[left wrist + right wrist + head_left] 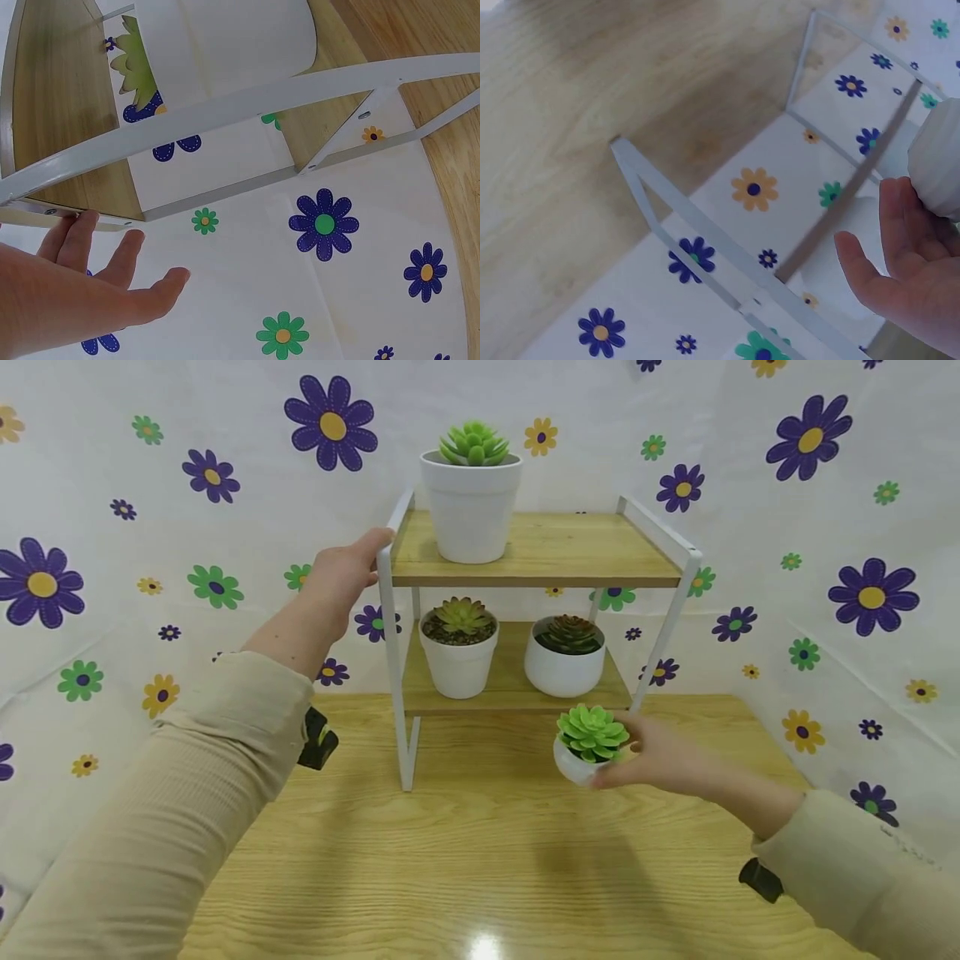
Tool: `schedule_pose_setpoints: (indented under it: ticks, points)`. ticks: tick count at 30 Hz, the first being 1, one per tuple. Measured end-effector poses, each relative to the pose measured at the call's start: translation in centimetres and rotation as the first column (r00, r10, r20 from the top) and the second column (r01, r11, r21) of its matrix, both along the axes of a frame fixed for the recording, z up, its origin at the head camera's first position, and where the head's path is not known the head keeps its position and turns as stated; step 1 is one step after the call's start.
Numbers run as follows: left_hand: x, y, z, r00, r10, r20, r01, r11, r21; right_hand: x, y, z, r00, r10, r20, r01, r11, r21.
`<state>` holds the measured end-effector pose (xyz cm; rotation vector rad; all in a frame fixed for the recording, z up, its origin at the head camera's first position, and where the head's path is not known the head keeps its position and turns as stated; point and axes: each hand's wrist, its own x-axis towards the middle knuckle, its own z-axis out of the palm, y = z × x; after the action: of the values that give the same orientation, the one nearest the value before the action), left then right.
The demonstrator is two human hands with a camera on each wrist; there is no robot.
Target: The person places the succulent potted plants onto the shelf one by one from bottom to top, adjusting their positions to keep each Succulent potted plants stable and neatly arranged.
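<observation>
My right hand point(660, 756) grips a small round white pot holding a bright green succulent point(592, 735), slightly tilted in front of the lower shelf. In the right wrist view, the white pot point(936, 157) sits against the fingers, partly cut off by the frame edge. At the upper left corner of a two-tier shelf rack point(536, 547), my left hand point(341, 572) touches the white metal side rail. The left wrist view has these fingers point(124, 259) fairly straight, some tips at the rail; the thumb is hidden.
A tall white pot with a green succulent point(471, 510) stands on the top tier. Below are a tapered potted succulent point(459, 652) and a rounded pot with a dark succulent point(564, 664). The rack stands on a wooden table point(450, 860) before a flower-patterned cloth point(247, 410).
</observation>
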<state>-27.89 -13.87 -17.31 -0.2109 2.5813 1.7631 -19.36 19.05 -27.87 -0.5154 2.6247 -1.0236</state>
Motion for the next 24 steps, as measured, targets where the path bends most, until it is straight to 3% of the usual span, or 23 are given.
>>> schedule_pose_setpoints:
  ticks: [8, 12, 17, 24]
  points:
    - [0.0, 0.1, -0.1, 1.0, 0.004, -0.001, -0.004, 1.0, -0.001, 0.2, 0.4, 3.2, 0.998, 0.018, -0.053, -0.02, 0.999, -0.032]
    - [0.0, 0.2, 0.0, 1.0, 0.005, -0.002, -0.005, 1.0, -0.004, 0.2, 0.7, 4.6, 0.999, -0.034, -0.036, 0.032, 0.999, -0.034]
    - [0.0, 0.2, -0.1, 1.0, 0.006, 0.0, -0.006, 1.0, 0.0, -0.1, 1.0, 6.5, 0.992, -0.081, -0.093, 0.077, 0.996, -0.043]
    - [-0.1, 0.1, -0.1, 1.0, 0.007, -0.004, -0.007, 1.0, 0.007, -0.9, 1.2, 10.6, 0.978, -0.172, -0.119, 0.166, 0.985, -0.053]
